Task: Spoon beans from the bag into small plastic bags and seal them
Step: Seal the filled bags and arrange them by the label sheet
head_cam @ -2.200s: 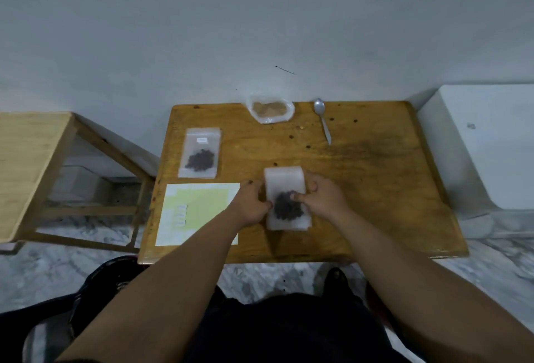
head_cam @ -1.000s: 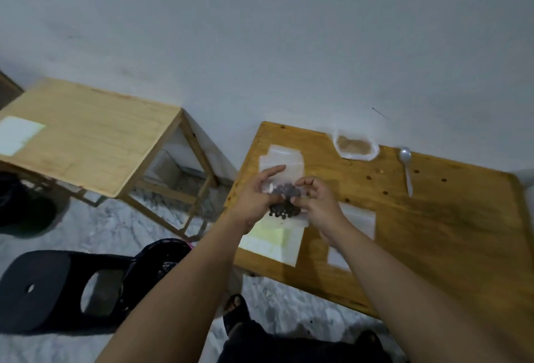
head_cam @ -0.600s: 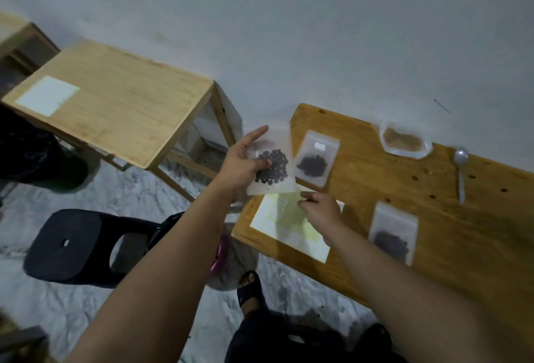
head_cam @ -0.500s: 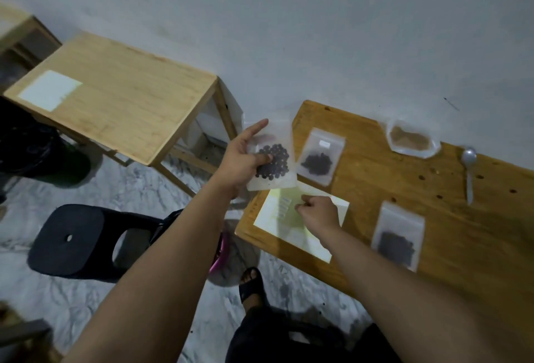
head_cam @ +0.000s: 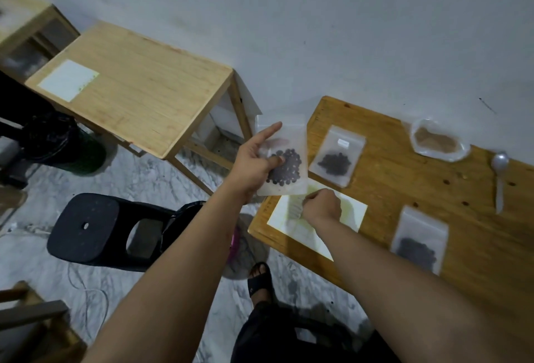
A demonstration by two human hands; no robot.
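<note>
My left hand (head_cam: 254, 161) holds a small clear bag of dark beans (head_cam: 286, 157) upright just off the table's left edge, thumb over its front and index finger straight. My right hand (head_cam: 320, 206) rests with curled fingers on a white and yellow label sheet (head_cam: 346, 212) near the table's front left corner; whether it pinches a label is hidden. Two more small bags of beans lie flat on the wooden table (head_cam: 404, 177), one labelled (head_cam: 336, 156), one nearer me (head_cam: 419, 239). The larger open bag (head_cam: 437, 142) and a metal spoon (head_cam: 499, 176) lie at the back.
A lighter wooden table (head_cam: 138, 85) with a white sheet on it stands to the left. A black plastic stool (head_cam: 95, 226) sits on the marble floor below my left arm. My foot in a black sandal (head_cam: 260, 278) is beside the table leg.
The view has swung left. My left hand lifted a filled bag off the table and holds it up at the left edge; my right hand let go of it and dropped onto the label sheet.
</note>
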